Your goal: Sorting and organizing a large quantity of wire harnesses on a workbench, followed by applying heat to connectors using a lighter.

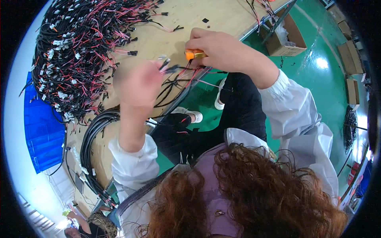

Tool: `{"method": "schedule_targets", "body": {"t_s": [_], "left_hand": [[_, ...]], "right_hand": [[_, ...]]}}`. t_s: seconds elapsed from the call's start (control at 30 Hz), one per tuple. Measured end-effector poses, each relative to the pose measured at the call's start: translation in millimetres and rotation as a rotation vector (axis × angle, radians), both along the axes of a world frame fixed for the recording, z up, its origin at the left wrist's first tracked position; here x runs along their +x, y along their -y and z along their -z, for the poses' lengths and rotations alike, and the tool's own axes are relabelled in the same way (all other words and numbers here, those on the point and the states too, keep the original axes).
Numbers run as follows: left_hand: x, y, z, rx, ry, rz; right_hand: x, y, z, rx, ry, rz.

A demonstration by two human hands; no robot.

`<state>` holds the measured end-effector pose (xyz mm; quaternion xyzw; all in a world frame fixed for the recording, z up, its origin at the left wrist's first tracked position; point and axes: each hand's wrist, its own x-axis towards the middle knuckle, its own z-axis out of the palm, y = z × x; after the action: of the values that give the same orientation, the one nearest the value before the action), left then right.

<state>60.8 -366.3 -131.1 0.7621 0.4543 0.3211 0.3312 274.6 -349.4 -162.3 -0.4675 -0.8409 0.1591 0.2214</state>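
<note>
My right hand [218,49] is closed round a small tool with an orange and yellow handle [193,54], just above the table's edge. The tool's working end is hidden, so I cannot tell its exact kind. To the left, my left hand [139,85] is smeared by motion and its fingers do not show clearly. Blurred cable ends with black and white connectors [170,68] stick out beside it, between the two hands. Red and black cables [184,77] run below the tool and hang over the table's edge.
A large heap of black and red cables with white connectors [75,51] covers the left of the wooden table [198,18]. A thick coil of black cable [89,146] curves at the near left. An open cardboard box [287,49] stands on the green floor. Another person [85,226] is at lower left.
</note>
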Motion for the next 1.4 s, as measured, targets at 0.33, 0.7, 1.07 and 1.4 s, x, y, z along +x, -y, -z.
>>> {"method": "schedule_targets", "body": {"t_s": [0.33,0.7,1.07,1.4], "left_hand": [[11.8,-27.3,15.2,-0.101,-0.248,0.029],[-2.3,11.3,-24.9,0.126,0.159,-0.287],[-7.3,25.2,-27.0,0.009,0.436,-0.277],[5.8,30.9,-18.2,-0.005,0.557,-0.139]], "right_hand": [[4.9,-0.3,4.6,0.257,-0.359,0.149],[-32.3,34.5,-34.9,-0.432,-1.403,0.244],[-50.8,36.1,-52.7,-0.558,-1.384,0.101],[-66.1,44.2,-54.4,-0.56,-1.338,0.005]]}}
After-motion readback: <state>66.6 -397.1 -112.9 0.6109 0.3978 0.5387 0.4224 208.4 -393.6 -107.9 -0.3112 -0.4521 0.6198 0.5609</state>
